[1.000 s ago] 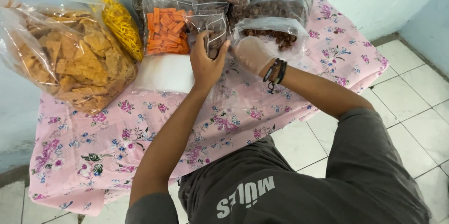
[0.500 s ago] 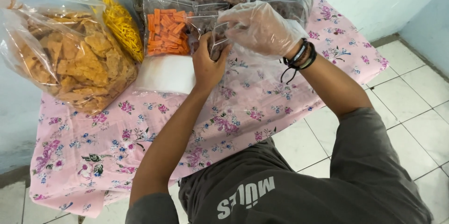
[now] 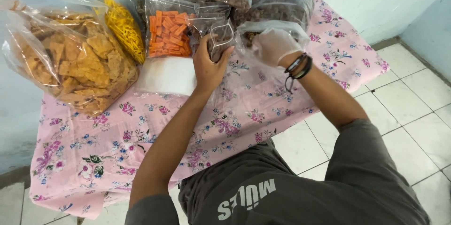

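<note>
Fingers of the left hand are curling shut around a small clear pouch, holding it upright with its mouth facing up, near the far edge of the table. The right hand, wearing a thin clear glove, is reaching into the open bag of brown snacks just to the right; its fingers are hidden by plastic, so their closure cannot be told. Filling well, by judgement, is calling for a steady, wide-open pouch mouth kept close beside the source bag. Crowding the far edge are a bag of orange sticks, yellow strips and, at the far left corner, a large bag of tan crackers, with a white stack of pouches beside it. Open room is lying along the near edge of the floral cloth.
</note>
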